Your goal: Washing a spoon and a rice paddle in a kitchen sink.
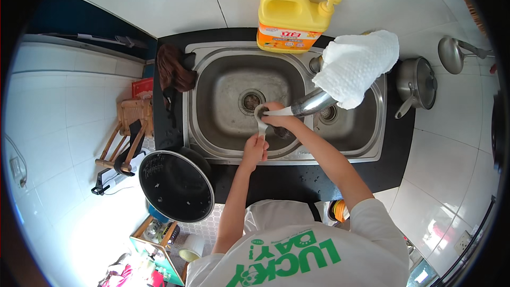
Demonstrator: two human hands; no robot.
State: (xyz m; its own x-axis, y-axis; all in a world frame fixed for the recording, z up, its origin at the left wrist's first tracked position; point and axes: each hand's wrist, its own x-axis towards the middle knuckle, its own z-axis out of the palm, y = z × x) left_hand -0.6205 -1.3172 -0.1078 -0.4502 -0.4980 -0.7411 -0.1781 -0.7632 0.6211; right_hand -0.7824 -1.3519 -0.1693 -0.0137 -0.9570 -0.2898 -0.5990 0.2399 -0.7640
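My left hand [255, 152] grips the handle of a pale ladle or rice spoon [261, 126] over the near edge of the large sink basin [223, 83]. The spoon's round head points away from me. My right hand [281, 116] is at that head, its fingers closed around a dark scrubbing pad or cloth [283, 132], partly hidden by the hand. From the metal faucet [314, 103], a whitish stream of water [279, 112] runs onto the right hand and the spoon head. Beyond the hands lies the drain [252, 102], with brownish matter in its strainer.
Behind the sink stands a yellow detergent jug [293, 22] with a pump. White textured cloth or paper [358, 67] drapes the faucet. A brown cloth [175, 67] lies at left. A black inner pot [177, 185] tilts at the near-left counter edge; a lidded saucepan [416, 83] sits right.
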